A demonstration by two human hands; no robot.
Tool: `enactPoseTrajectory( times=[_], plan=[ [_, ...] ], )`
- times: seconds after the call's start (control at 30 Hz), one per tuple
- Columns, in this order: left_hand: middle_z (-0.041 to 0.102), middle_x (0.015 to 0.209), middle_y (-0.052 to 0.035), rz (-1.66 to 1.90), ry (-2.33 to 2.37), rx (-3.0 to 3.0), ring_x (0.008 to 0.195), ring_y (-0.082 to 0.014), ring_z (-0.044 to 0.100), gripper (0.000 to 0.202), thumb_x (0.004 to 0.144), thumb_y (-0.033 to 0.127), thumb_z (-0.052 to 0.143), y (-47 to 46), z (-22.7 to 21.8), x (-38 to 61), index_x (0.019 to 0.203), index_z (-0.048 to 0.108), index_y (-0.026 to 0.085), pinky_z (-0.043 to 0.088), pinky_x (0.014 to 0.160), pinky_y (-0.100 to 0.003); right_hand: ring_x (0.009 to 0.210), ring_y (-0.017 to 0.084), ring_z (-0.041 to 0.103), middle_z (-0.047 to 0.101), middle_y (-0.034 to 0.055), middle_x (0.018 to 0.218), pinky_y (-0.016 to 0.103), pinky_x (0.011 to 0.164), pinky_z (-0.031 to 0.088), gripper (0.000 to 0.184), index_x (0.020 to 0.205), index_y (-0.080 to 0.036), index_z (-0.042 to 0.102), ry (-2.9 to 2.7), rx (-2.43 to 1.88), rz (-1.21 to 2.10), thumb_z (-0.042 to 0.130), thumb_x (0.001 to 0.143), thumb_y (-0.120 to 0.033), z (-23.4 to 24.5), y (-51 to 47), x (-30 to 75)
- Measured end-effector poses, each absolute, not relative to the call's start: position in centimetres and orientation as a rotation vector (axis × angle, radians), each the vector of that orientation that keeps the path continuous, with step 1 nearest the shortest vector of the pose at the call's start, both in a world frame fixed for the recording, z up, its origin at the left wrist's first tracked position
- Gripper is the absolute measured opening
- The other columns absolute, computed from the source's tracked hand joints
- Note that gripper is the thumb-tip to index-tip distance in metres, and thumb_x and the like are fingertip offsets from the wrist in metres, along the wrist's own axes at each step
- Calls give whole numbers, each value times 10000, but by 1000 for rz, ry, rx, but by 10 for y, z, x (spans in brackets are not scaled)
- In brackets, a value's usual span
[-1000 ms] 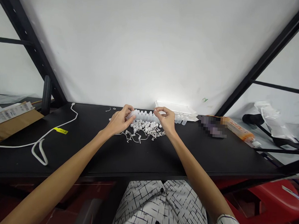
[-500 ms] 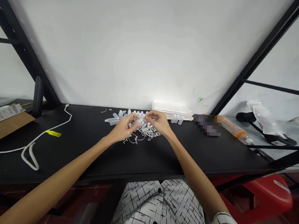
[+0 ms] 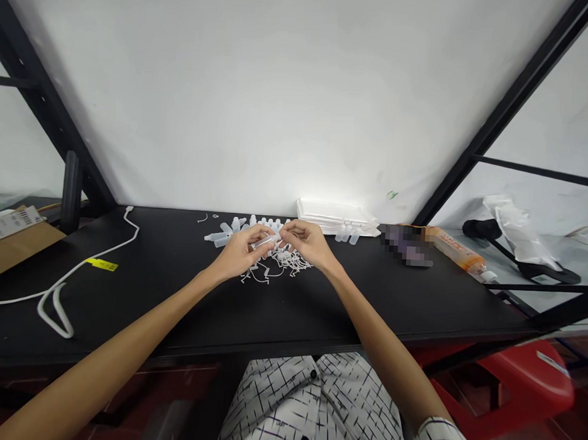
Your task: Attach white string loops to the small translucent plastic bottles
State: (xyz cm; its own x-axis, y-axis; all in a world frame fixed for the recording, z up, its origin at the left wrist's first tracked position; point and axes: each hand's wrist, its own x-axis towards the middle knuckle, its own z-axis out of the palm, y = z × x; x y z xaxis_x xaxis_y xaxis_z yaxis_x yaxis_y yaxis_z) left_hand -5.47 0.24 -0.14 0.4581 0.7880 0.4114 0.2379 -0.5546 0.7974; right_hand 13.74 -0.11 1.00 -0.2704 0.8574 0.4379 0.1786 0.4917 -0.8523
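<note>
My left hand (image 3: pixel 240 253) holds a small translucent plastic bottle (image 3: pixel 263 243) by its body, just above a tangle of thin white cords (image 3: pixel 282 262). My right hand (image 3: pixel 307 242) is beside it, with its fingertips closed at the bottle's far end; I cannot tell whether they grip it or a cord. Several similar bottles (image 3: pixel 234 229) lie behind my hands on the black tabletop (image 3: pixel 349 302). The hands hide part of the bottles and cords.
A stack of white trays (image 3: pixel 336 214) and several bottles (image 3: pixel 347 234) stand at the back. To the right lie a pixelated object (image 3: pixel 406 245) and an orange-labelled tube (image 3: pixel 457 251). A white cable (image 3: pixel 89 262) and cardboard box (image 3: pixel 11 244) are on the left.
My hands have moved closer together over the cords. The row of bottles held a second ago has given way to loose bottles lying behind them. The view has shifted slightly.
</note>
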Motion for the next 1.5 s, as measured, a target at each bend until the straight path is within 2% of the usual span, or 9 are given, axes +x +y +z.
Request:
enactPoseTrajectory(
  times=[0.13,0.33,0.47,0.6,0.8,1.0,1.2,1.37,1.5],
  plan=[
    [645,820,-40,1049,846,2073,668,-160,636,300,866,398,579,2,-1,-56,1079,572,186,474,493,-235,646,160,674,678,27,753,259,535,499,214,917,-177,632,-1735,-888,893,642,805,-360,10,-3,138],
    [660,747,-42,1037,933,2048,530,-132,608,357,899,454,513,6,-2,-58,1082,622,167,452,445,-229,673,184,687,703,75,828,268,508,502,251,974,-142,678,-1789,-936,945,591,817,-317,8,-2,135],
    [634,706,-26,1045,897,2029,465,-112,593,359,925,460,453,9,-5,-58,895,642,156,432,422,-222,675,181,690,711,83,825,251,494,505,230,963,-134,681,-1796,-982,982,565,813,-264,6,-2,132],
    [568,544,13,1039,913,2051,425,-109,551,404,944,458,411,7,-5,-59,708,563,167,435,461,-236,644,173,684,703,73,797,242,481,506,192,917,-145,690,-1825,-1002,893,573,813,-256,5,-4,130],
    [431,407,55,1035,966,2088,370,-92,454,457,954,469,371,4,-1,-58,599,419,186,384,465,-233,627,168,683,673,49,838,269,512,532,221,1014,-196,654,-1849,-976,682,587,818,-274,3,-8,126],
    [429,426,58,1032,973,2149,388,-86,402,418,953,450,380,3,2,-58,661,497,173,348,452,-227,707,194,688,672,59,820,268,498,537,212,949,-183,673,-1794,-937,783,604,820,-337,3,-8,127],
    [466,497,40,1020,938,2188,439,-92,412,374,941,424,423,4,3,-60,890,670,148,345,447,-221,698,186,675,660,51,777,278,518,560,282,929,-171,685,-1738,-879,886,662,790,-416,4,-8,128],
    [665,733,-29,1072,907,2172,522,-94,485,346,905,427,498,8,0,-60,1001,721,181,395,465,-215,688,180,668,675,50,763,328,593,589,284,908,-164,695,-1690,-837,931,700,761,-407,5,-8,127],
    [712,923,-72,1084,895,2173,610,-110,550,342,882,419,542,10,-1,-60,1078,720,201,431,491,-221,677,176,670,677,42,747,373,668,605,290,893,-160,691,-1610,-830,996,724,736,-401,3,-8,126]
  ],
)
